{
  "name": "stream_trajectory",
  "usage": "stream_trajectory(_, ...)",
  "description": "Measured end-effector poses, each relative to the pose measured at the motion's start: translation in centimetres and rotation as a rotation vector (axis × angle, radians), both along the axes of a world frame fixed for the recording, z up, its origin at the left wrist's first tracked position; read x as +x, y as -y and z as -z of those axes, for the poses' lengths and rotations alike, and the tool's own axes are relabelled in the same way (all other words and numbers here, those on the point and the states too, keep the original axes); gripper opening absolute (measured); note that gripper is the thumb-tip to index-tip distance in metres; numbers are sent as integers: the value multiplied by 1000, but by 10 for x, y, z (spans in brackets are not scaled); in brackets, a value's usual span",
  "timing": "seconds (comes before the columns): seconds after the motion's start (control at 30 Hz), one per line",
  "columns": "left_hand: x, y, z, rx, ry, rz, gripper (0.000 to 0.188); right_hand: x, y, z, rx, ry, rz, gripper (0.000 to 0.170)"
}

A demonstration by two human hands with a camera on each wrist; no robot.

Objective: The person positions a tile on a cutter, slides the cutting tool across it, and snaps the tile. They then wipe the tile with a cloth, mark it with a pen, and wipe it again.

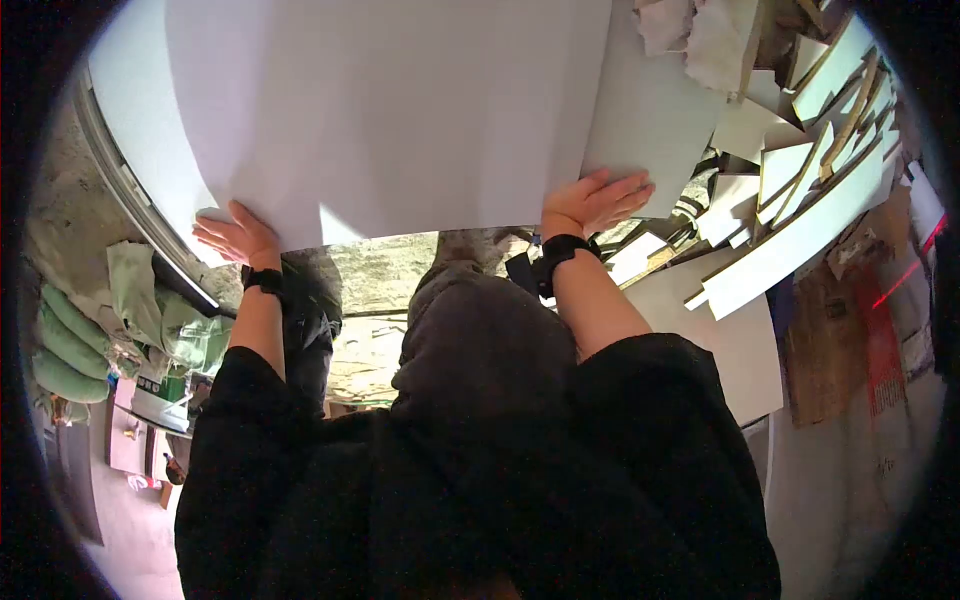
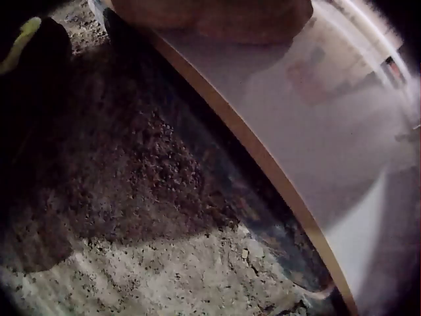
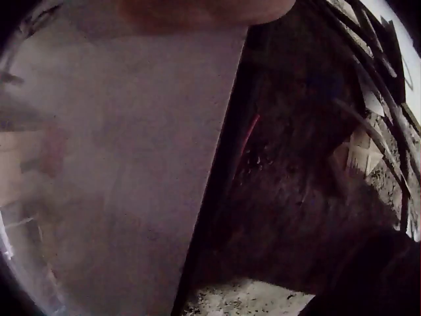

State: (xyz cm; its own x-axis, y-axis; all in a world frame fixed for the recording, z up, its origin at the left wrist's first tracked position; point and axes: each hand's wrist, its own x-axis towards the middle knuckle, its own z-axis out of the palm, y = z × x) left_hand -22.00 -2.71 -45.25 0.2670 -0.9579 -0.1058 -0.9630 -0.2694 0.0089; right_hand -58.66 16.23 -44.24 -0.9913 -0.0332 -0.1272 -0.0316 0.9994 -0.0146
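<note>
A large white panel (image 1: 400, 120) spreads out before the person, its near edge close to the body. Flat on its near left corner rests the left hand (image 1: 240, 238), fingers extended. The right hand (image 1: 598, 203) lies with straight fingers near the panel's right side, beside a seam where another white board (image 1: 650, 120) shows. In the left wrist view, the panel's brown cut edge (image 2: 253, 145) runs below the hand (image 2: 217, 20). In the right wrist view, part of the hand (image 3: 210, 12) overlaps the top of the pale board surface (image 3: 125, 145).
White offcuts and strips (image 1: 790, 190) are heaped at the right. A metal rail (image 1: 130, 190) runs along the panel's left side. Green sacks (image 1: 70, 340) lie at the far left. Rough, debris-strewn floor (image 2: 145, 270) shows below the panel edge.
</note>
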Motion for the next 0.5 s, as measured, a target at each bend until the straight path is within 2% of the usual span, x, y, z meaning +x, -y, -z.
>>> stream_trajectory(0.27,-4,-3,0,16,-13,-27,81,2,-1,3,-26,31,28,58)
stream_trajectory(0.33,-1,0,-2,12,20,-12,81,4,-21,5,-22,26,14,58)
stream_trajectory(0.37,-2,0,-2,-5,55,11,80,7,-42,16,428,81,-186,57)
stream_trajectory(0.43,-2,5,-1,-36,45,-6,79,0,-10,9,-46,2,-78,58)
stream_trajectory(0.47,0,4,7,-16,60,-13,79,-2,-45,45,292,-51,-307,60)
stream_trajectory(0.5,-9,6,-2,-19,10,-6,78,-4,-30,41,82,-51,-190,60)
